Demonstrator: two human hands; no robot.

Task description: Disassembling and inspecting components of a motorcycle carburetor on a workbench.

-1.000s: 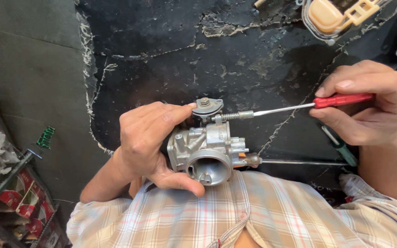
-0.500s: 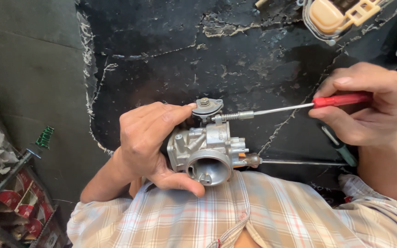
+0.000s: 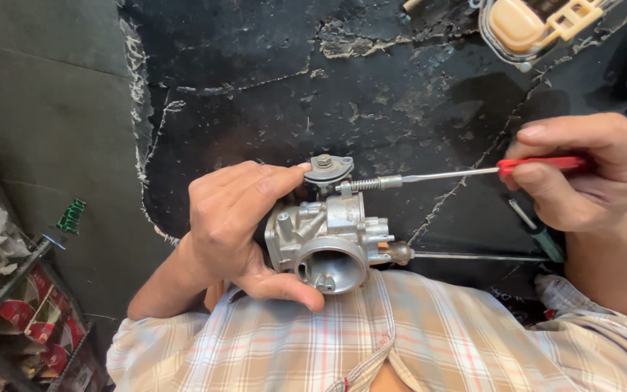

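Two hands work on a small metal engine part over a dark, cracked tabletop (image 3: 270,87).

The plaid shirt (image 3: 415,341) fills the bottom of the view — the person's own body, close under the hands. Above it, the left hand (image 3: 237,221) is closed around the silver carburetor (image 3: 328,236), holding it up just over the shirt, with the round opening facing the camera and the thumb under it. The right hand (image 3: 589,174) is closed around the red handle of a screwdriver (image 3: 473,173). Its thin metal shaft reaches left to a small spring (image 3: 361,184) at the top of the carburetor, just beside a round cap (image 3: 328,168). A green-handled tool (image 3: 542,236) lies on the tabletop below the right hand — near it, not touching.
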